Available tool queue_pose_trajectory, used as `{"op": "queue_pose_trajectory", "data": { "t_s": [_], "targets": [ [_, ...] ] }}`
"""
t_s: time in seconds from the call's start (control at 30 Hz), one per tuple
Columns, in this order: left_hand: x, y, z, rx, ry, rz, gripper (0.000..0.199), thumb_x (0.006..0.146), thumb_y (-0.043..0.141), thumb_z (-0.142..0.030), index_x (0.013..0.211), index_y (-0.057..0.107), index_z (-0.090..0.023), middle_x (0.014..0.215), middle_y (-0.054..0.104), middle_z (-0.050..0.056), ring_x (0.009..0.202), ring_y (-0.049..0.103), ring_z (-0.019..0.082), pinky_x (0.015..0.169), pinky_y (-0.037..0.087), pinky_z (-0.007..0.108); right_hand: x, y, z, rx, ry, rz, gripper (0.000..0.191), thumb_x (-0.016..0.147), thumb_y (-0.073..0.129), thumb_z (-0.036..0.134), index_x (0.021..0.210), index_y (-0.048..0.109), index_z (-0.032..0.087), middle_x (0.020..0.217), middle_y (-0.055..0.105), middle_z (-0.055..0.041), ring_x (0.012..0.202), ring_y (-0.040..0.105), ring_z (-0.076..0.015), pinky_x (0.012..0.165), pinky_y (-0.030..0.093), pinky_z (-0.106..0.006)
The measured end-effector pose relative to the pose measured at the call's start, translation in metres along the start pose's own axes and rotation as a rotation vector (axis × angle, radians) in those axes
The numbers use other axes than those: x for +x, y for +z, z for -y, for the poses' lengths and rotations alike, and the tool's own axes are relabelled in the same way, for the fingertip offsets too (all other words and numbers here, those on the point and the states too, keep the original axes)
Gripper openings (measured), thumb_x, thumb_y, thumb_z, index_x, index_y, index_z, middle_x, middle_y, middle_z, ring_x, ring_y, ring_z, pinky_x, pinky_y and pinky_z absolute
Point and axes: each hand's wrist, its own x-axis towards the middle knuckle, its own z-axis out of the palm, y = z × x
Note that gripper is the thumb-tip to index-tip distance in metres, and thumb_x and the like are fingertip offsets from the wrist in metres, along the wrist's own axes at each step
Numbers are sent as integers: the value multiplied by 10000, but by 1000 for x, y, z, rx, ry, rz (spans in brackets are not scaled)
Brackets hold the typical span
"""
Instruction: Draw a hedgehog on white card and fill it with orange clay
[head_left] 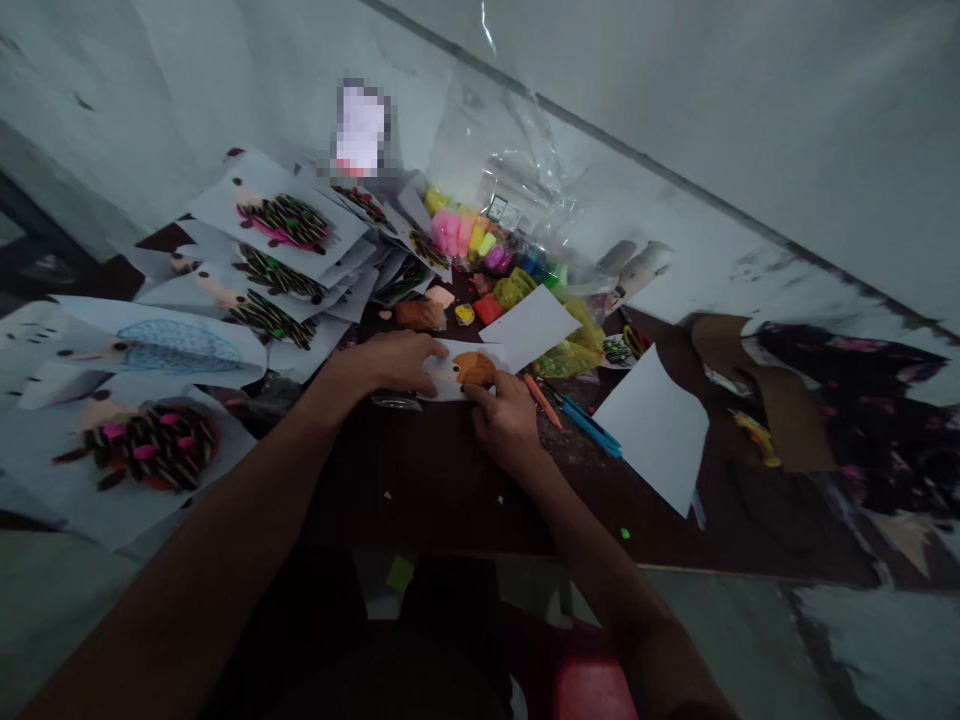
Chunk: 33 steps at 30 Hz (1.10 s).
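A small white paper (pixel 448 378) lies on the dark table in front of me, with a brown-orange rounded shape (pixel 475 369) and small dark dots on it. My left hand (pixel 401 362) rests on the paper's left end, fingers apart and nothing gripped. At the shape's lower right, my right hand (pixel 504 412) has its fingers pressed together near a dark dot; whatever they hold, if anything, is too small to make out. Behind the small paper lies a blank white sheet (pixel 532 328). An orange pen (pixel 543 402) and blue pens (pixel 591 425) lie right of my right hand.
Papers with seed-covered hedgehog figures (pixel 285 222) pile up at the left. Coloured clay in a clear bag (pixel 480 235) stands by the wall. A larger white sheet (pixel 660 430), brown cardboard (pixel 787 420) and dark patterned cloth (pixel 885 400) lie at the right of the table (pixel 420 500).
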Motion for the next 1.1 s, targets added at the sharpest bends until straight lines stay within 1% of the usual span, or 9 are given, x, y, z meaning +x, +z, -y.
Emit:
{"op": "queue_pose_trajectory", "data": {
  "t_s": [0.1, 0.2, 0.33, 0.43, 0.53, 0.6, 0.7, 0.93, 1.1],
  "targets": [
    [0, 0, -1, 13, 4, 5, 785, 728, 730, -478, 1462, 530, -282, 1380, 648, 100, 1179, 644, 311, 939, 508, 352, 0, -1, 2, -52, -35, 2, 336, 885, 562, 133, 1153, 753, 204, 1049, 653, -114, 946, 547, -250, 808, 406, -353],
    [0, 0, -1, 22, -16, 1, 784, 718, 736, -486, 1454, 537, -305, 1348, 671, 82, 1154, 658, 307, 924, 511, 341, 0, -1, 3, -71, -58, 12, 325, 904, 542, 140, 1143, 754, 196, 1045, 657, -120, 946, 547, -250, 806, 404, -354],
    [0, 0, 0, 12, 4, 4, 789, 725, 731, -473, 1469, 520, -316, 1383, 650, 75, 1167, 650, 291, 942, 503, 333, 0, -4, -1, -17, -6, -12, 386, 873, 547, 125, 1199, 738, 203, 1039, 653, -115, 933, 546, -250, 811, 413, -356],
    [0, 1, 0, 7, -2, 2, 796, 721, 739, -491, 1468, 516, -330, 1372, 659, 60, 1178, 644, 287, 947, 499, 323, 1, -5, -4, -4, 32, -27, 398, 858, 543, 115, 1187, 746, 211, 1047, 654, -110, 926, 546, -248, 823, 415, -358],
    [0, 1, 0, 18, -22, 0, 798, 725, 744, -498, 1469, 515, -323, 1385, 651, 66, 1211, 627, 293, 957, 496, 329, 1, -4, -4, 0, 24, 4, 368, 856, 562, 124, 1152, 763, 210, 1043, 650, -111, 914, 543, -248, 809, 409, -358],
    [0, 1, -1, 22, -21, -1, 796, 730, 745, -489, 1472, 515, -314, 1401, 639, 79, 1223, 622, 300, 969, 496, 346, 0, -3, -2, 3, 8, 15, 363, 863, 570, 133, 1161, 761, 213, 1040, 648, -112, 923, 540, -251, 803, 403, -357],
    [-1, 0, -2, 18, -10, -1, 778, 735, 748, -471, 1466, 520, -333, 1421, 625, 71, 1242, 612, 305, 974, 498, 354, 0, -3, 1, -2, -23, 14, 364, 884, 561, 144, 1183, 750, 227, 1058, 646, -108, 948, 533, -255, 812, 397, -359],
    [-3, -2, -4, 21, -18, -6, 760, 734, 737, -456, 1452, 539, -306, 1357, 664, 83, 1195, 644, 308, 939, 515, 345, -1, -3, 4, 16, -22, 25, 375, 876, 563, 135, 1198, 744, 202, 1063, 633, -129, 957, 529, -265, 822, 398, -377],
    [-3, -1, -3, 25, -10, -10, 752, 730, 727, -464, 1442, 553, -293, 1357, 666, 92, 1150, 666, 313, 931, 517, 356, -1, 0, 1, 81, -8, -13, 383, 835, 560, 123, 1152, 761, 197, 1053, 639, -121, 947, 539, -261, 832, 424, -385]
  ]
}}
